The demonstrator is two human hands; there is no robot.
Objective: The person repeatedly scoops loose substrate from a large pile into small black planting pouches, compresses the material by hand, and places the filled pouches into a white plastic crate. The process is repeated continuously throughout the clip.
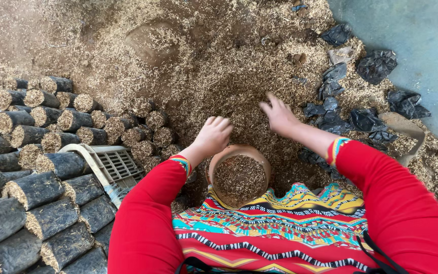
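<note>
Two bare hands on straw pile (229, 76), left hand (213, 134) curled w/ straw over round pot (239, 175), pot near full, right hand (279, 115) spread wide, filled black bags (36, 189) stacked left.

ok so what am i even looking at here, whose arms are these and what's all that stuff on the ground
This is one picture from a camera worn on a person's head, looking down, so the two red-sleeved arms are the wearer's own. No machine is involved, only bare hands. The left hand is curled at the rim of a round brown container filled with straw-like husk, which sits just in front of the person's patterned red garment. The right hand is spread open on a big loose heap of pale husk on the ground. At the left lie stacked dark cylinders packed with husk, beside a pale plastic crate. At the right, crumpled empty black plastic bags are scattered.
</note>
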